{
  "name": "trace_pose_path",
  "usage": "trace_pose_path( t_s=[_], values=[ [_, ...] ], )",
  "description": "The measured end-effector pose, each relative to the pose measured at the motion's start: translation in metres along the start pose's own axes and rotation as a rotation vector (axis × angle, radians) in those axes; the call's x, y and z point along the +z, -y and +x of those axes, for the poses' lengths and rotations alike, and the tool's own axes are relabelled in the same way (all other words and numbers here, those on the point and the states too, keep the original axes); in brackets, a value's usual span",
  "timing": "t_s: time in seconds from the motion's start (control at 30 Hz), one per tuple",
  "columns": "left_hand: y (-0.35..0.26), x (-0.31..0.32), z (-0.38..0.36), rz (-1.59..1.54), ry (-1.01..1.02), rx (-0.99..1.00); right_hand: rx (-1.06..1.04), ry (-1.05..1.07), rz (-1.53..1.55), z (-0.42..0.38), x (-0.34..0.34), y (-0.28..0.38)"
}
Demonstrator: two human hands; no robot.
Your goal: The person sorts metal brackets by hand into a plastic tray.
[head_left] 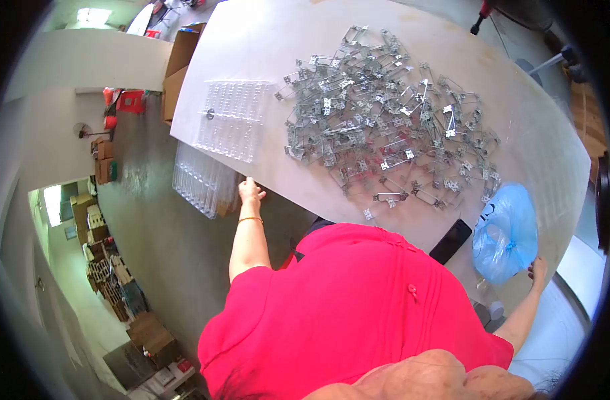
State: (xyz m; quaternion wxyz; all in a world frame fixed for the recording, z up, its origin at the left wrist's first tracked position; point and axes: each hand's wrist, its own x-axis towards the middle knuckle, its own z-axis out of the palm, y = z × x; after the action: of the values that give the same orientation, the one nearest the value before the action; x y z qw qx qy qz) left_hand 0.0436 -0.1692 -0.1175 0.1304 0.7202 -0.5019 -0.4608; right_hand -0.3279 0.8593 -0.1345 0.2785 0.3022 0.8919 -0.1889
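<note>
My left hand (251, 192) is at the table's near left edge with its fingers curled; what they hold, if anything, is hidden. Beside it, below the tabletop, is a stack of clear plastic trays (197, 181). Another clear ribbed plastic tray (235, 117) lies flat on the table's left part. At the right, my right hand (537, 269) has its fingers bent in at the table edge, close against a knotted blue plastic bag (508, 233). A large heap of small metal bracket frames (385, 113) is spread over the middle of the table.
A black phone (451, 241) lies on the pale table (251, 40) near my body, left of the bag. Cardboard boxes (183, 63) stand beyond the table's left edge. A red container (130, 101) and a fan (83, 131) are farther off on the left.
</note>
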Motion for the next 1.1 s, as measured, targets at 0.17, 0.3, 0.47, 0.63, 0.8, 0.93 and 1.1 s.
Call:
trace_pose_path(
  t_s=[0.17,0.3,0.47,0.63,0.8,0.93,1.1],
  values=[
    [-0.023,-0.001,0.067,-0.251,-0.064,-0.027,-0.157,-0.205,-0.095,-0.067,-0.019,0.02],
    [-0.034,0.005,0.096,-0.145,-0.065,-0.091,-0.454,-0.413,0.105,-0.204,0.007,0.114],
    [-0.015,0.013,0.143,-0.177,0.041,-0.097,-0.547,-0.325,0.234,-0.298,0.074,0.191],
    [-0.014,0.012,0.155,-0.096,0.19,-0.015,-0.579,-0.246,0.203,-0.366,0.15,0.242],
    [-0.015,0.005,0.173,-0.131,0.317,0.032,-0.658,-0.102,0.154,-0.408,0.226,0.29],
    [-0.006,0.003,0.177,-0.1,0.376,0.069,-0.959,-0.053,0.076,-0.437,0.279,0.357],
    [-0.007,-0.011,0.133,0.031,0.35,0.161,-1.18,-0.061,-0.012,-0.447,0.334,0.445]
  ],
)
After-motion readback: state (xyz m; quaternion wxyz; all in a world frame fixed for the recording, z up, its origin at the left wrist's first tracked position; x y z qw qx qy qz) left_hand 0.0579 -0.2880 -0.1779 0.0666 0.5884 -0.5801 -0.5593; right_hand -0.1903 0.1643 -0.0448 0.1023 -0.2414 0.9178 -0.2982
